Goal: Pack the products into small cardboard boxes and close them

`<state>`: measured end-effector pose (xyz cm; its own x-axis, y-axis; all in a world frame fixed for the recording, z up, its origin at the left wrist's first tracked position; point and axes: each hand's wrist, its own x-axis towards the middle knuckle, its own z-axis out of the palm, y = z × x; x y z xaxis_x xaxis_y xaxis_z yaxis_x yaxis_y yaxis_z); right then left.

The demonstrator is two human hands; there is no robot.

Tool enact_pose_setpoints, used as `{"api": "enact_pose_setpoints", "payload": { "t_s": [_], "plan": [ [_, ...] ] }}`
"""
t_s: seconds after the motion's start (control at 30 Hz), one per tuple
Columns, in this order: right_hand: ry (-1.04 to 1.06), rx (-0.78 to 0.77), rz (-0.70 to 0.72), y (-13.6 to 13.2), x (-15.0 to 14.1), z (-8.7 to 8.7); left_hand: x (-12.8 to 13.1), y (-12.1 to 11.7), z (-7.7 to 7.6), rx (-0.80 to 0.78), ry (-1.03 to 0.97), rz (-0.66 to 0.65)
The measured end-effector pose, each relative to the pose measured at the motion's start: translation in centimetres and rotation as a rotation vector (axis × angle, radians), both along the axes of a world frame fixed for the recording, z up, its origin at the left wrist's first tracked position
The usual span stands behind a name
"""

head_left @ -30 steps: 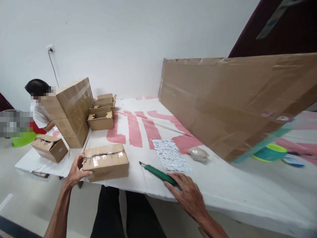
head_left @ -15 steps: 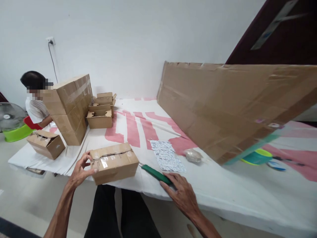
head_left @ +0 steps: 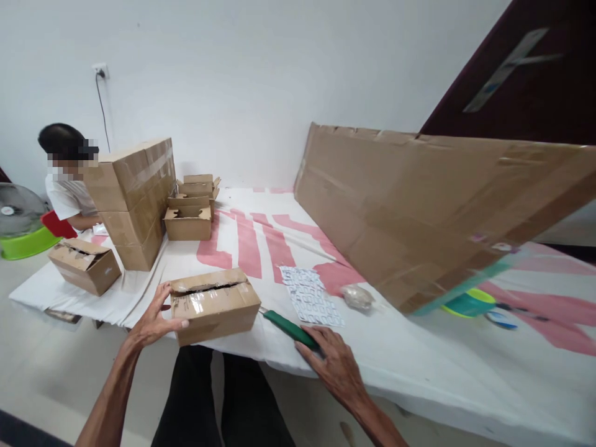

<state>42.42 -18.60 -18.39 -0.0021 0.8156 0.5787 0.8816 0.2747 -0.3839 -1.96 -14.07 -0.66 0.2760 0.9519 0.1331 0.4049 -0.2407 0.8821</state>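
My left hand (head_left: 157, 320) grips the left end of a small cardboard box (head_left: 216, 320), thumb on its front and fingers behind. The box sits at the table's front edge. A dark slit runs along its taped top seam. My right hand (head_left: 333, 357) is closed over the rear end of a green utility knife (head_left: 291, 329) lying low at the tabletop. The knife points left, and its blade tip is hidden at the box's right end. Just behind the knife lies a printed sheet (head_left: 311, 295), with a clear plastic bundle (head_left: 357, 298) beside it.
Stacked cartons (head_left: 135, 205) stand at left, near open boxes (head_left: 189, 223) and another box (head_left: 85, 267). A large cardboard panel (head_left: 419, 211) leans across the right side. Beyond it are a teal tape roll (head_left: 469, 304) and scissors (head_left: 519, 308). A person (head_left: 69, 192) sits behind the cartons.
My left hand has slid the box to the right, up to the knife's tip. The slit in its top looks wider. My right hand stays on the knife while the view shifts slightly.
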Motion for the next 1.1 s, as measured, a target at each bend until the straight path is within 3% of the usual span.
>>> {"api": "enact_pose_setpoints", "payload": {
  "t_s": [0.13,0.23,0.43,0.53,0.77,0.9,1.1],
  "plan": [
    [-0.014,0.085,-0.036,0.2,-0.9,1.0,0.2,-0.1,-0.1,-0.008,-0.001,-0.061],
    [0.04,0.14,-0.03,0.7,-2.4,3.0,0.2,-0.1,-0.3,-0.004,-0.011,-0.059],
    [0.325,0.073,0.247,2.4,-7.6,9.2,-0.1,0.0,0.1,0.012,0.015,-0.112],
    [0.351,0.037,0.369,2.9,-9.9,11.0,-0.3,0.1,0.0,0.015,0.027,-0.117],
    [0.268,0.125,0.346,3.0,-10.6,11.9,-0.6,0.7,-0.7,-0.006,-0.009,-0.117],
    [0.166,0.137,0.37,3.9,-10.7,13.9,-0.7,0.8,-0.9,-0.002,-0.014,-0.106],
    [-0.047,0.036,0.476,5.8,-11.8,17.1,-0.6,0.6,-1.0,-0.001,0.014,-0.098]
  ]
}}
